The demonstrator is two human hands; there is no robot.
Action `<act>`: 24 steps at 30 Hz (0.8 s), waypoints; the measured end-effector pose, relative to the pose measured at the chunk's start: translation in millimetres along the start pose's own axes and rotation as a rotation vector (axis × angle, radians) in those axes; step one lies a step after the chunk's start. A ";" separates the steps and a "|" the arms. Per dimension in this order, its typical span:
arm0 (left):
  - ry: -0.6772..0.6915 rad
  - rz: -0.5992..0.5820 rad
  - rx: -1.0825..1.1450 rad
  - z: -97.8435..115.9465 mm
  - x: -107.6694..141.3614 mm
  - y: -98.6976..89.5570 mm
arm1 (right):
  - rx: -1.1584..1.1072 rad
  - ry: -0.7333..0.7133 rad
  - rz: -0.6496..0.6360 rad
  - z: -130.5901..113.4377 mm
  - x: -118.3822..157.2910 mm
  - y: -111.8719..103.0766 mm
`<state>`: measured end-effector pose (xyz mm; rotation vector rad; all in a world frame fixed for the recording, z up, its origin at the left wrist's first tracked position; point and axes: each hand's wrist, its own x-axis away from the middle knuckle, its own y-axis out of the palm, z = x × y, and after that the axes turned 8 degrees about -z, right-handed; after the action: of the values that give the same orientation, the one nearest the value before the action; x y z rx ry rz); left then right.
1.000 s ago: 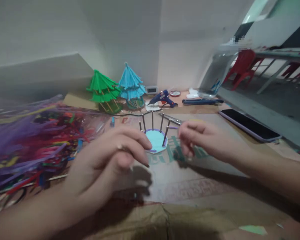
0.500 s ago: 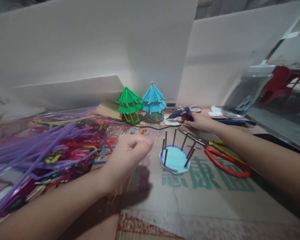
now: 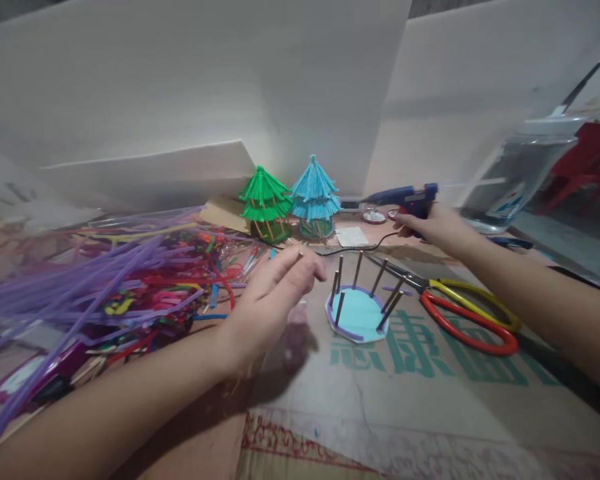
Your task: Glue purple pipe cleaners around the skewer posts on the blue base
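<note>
My right hand (image 3: 427, 225) grips a dark blue glue gun (image 3: 405, 198), lifted above the back of the table with its nozzle pointing left. My left hand (image 3: 285, 290) is closed with fingers curled, left of a light blue base; whatever it may hold is hidden. That many-sided base (image 3: 359, 313) lies flat, with several brown sticks (image 3: 341, 308) standing around its edge and a purple pipe cleaner strip (image 3: 347, 332) along part of its rim. Right of it rest scissors (image 3: 467, 327) with one red and one yellow handle.
A green-roofed model (image 3: 265, 203) and a blue-roofed model (image 3: 315, 197) stand at the back, near a white paper square (image 3: 351, 237). Purple pipe cleaners (image 3: 105, 267) and mixed craft bits heap up at left. A clear jar (image 3: 525, 173) stands at right; a black cord (image 3: 350, 252) crosses behind the base.
My right hand has raised the glue gun off the white paper, up and to the right. The fingers of my left hand have loosened a little from a tight fist. The view has shifted slightly.
</note>
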<state>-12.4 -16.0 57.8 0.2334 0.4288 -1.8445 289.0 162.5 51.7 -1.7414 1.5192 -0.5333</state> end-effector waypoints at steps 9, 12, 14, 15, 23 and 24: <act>0.209 -0.026 0.027 -0.2 1.2 -0.1 | -0.430 -0.333 0.035 -60.7 78.5 -26.2; 0.211 -0.044 0.061 -0.4 -0.9 -1.4 | -0.339 -0.444 -0.035 -77.3 96.4 -27.7; 0.205 -0.049 0.091 -1.7 -1.6 -1.8 | -0.335 -0.472 -0.068 -82.9 103.8 -26.7; 0.196 -0.050 0.094 -2.2 -1.7 -1.8 | -0.340 -0.473 -0.088 -84.1 106.4 -26.0; 0.091 -0.059 0.258 6.0 0.4 6.6 | -0.302 -0.413 -0.190 -80.7 113.9 -24.0; 0.078 -0.059 0.291 8.2 0.4 8.1 | -0.295 -0.412 -0.196 -81.2 114.1 -23.5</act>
<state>-4.5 -21.8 63.8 0.4963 0.2203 -1.9580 268.8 31.3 102.2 -2.0847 1.1837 -0.0311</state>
